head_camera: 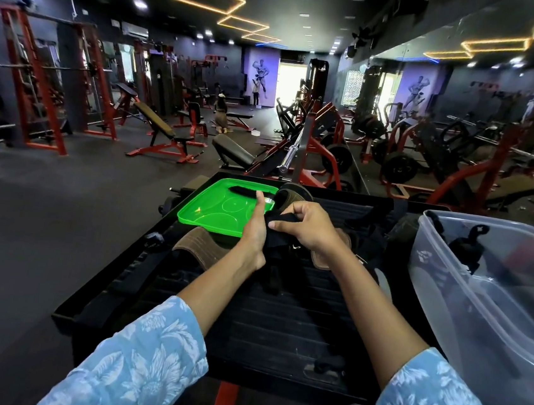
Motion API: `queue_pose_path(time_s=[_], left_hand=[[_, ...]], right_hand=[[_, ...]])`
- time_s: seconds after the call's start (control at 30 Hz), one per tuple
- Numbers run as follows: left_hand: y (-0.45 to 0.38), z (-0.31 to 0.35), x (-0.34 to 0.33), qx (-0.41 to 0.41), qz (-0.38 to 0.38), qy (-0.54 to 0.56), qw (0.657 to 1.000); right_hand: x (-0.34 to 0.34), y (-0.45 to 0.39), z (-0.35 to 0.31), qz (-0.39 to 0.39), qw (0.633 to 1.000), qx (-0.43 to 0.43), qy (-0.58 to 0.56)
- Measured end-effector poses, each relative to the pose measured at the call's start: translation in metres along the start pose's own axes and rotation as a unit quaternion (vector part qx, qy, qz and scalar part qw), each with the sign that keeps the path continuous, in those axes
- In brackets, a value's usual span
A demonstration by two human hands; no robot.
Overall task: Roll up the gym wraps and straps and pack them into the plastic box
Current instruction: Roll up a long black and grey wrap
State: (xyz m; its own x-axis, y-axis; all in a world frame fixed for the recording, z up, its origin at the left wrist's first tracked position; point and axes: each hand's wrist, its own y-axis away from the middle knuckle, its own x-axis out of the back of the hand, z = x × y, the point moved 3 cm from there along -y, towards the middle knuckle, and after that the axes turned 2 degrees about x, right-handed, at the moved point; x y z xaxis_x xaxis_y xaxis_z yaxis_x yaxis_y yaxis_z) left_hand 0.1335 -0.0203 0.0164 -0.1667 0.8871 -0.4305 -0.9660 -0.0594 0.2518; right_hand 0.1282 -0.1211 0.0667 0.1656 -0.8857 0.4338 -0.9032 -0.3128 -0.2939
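Your left hand (255, 230) and right hand (308, 227) together gripped a black fabric strap (277, 236) above the black ribbed platform (279, 319), beside the clear plastic box (448, 287) at your right.

Plastic box (443, 270) mouth open rightward; green lid (212, 209) crowds left.

You have two hands in view: your left hand (255, 230) and your right hand (309, 228), with one black strap (277, 236) between them. One green lid (222, 206) lies at the far left, one more black strap (243, 192) on it. One clear plastic box (491, 311) stands at the right. Two brown leather pads show: the near one (193, 249) and the far one (293, 193).
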Motion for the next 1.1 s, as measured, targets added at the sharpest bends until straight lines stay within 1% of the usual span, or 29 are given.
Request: queue_pose_path(time_s=[0.07, 0.1, 0.2, 0.23, 0.3, 0.37, 0.43, 0.5, 0.53, 0.57, 0.6, 0.63, 0.7, 0.77, 0.9, 1.0, 1.1], left_hand=[[0.002, 0.002, 0.001, -0.023, 0.060, 0.003, 0.998], [0.002, 0.006, 0.004, -0.035, 0.095, 0.001, 0.995], [0.007, 0.020, 0.012, -0.077, 0.168, 0.001, 0.983], [0.010, 0.024, 0.014, -0.088, 0.188, 0.000, 0.978], [0.013, 0.026, 0.014, -0.102, 0.211, -0.018, 0.972], [0.022, 0.028, 0.010, -0.118, 0.227, -0.057, 0.965], [0.027, 0.029, 0.006, -0.136, 0.239, -0.090, 0.957], [0.035, 0.033, 0.004, -0.159, 0.252, -0.109, 0.948], [0.039, 0.036, 0.005, -0.171, 0.256, -0.118, 0.944], [0.044, 0.040, 0.007, -0.181, 0.259, -0.124, 0.941], [0.048, 0.044, 0.008, -0.191, 0.260, -0.124, 0.938], [0.055, 0.048, 0.010, -0.197, 0.261, -0.121, 0.937], [0.068, 0.053, 0.012, -0.204, 0.261, -0.112, 0.937], [0.082, 0.056, 0.015, -0.199, 0.258, -0.099, 0.940], [0.102, 0.063, 0.021, -0.197, 0.249, -0.071, 0.946], [0.113, 0.065, 0.025, -0.188, 0.224, -0.099, 0.951], [0.118, 0.067, 0.034, -0.195, 0.216, -0.139, 0.947]], right_hand=[[-0.001, 0.000, -0.001, -0.028, 0.998, -0.019, -0.052], [0.000, -0.001, 0.000, -0.034, 0.997, -0.037, -0.060], [0.009, 0.001, 0.003, -0.029, 0.995, -0.083, -0.042], [0.012, 0.002, 0.003, -0.015, 0.996, -0.088, -0.014], [0.017, 0.005, -0.002, 0.037, 0.992, -0.074, 0.100], [0.015, 0.010, -0.018, 0.079, 0.978, -0.029, 0.191], [0.007, 0.022, -0.041, 0.112, 0.966, 0.036, 0.229], [-0.001, 0.041, -0.063, 0.197, 0.947, 0.116, 0.227], [-0.006, 0.055, -0.074, 0.251, 0.932, 0.155, 0.210], [-0.012, 0.068, -0.083, 0.289, 0.921, 0.185, 0.184], [-0.021, 0.079, -0.087, 0.298, 0.920, 0.201, 0.157], [-0.033, 0.086, -0.087, 0.280, 0.930, 0.199, 0.130], [-0.059, 0.092, -0.083, 0.219, 0.958, 0.162, 0.091], [-0.078, 0.097, -0.078, 0.185, 0.972, 0.126, 0.069], [-0.094, 0.105, -0.082, 0.193, 0.974, 0.111, 0.030], [-0.099, 0.108, -0.084, 0.193, 0.976, 0.095, 0.023], [-0.102, 0.111, -0.087, 0.214, 0.973, 0.085, 0.015]])
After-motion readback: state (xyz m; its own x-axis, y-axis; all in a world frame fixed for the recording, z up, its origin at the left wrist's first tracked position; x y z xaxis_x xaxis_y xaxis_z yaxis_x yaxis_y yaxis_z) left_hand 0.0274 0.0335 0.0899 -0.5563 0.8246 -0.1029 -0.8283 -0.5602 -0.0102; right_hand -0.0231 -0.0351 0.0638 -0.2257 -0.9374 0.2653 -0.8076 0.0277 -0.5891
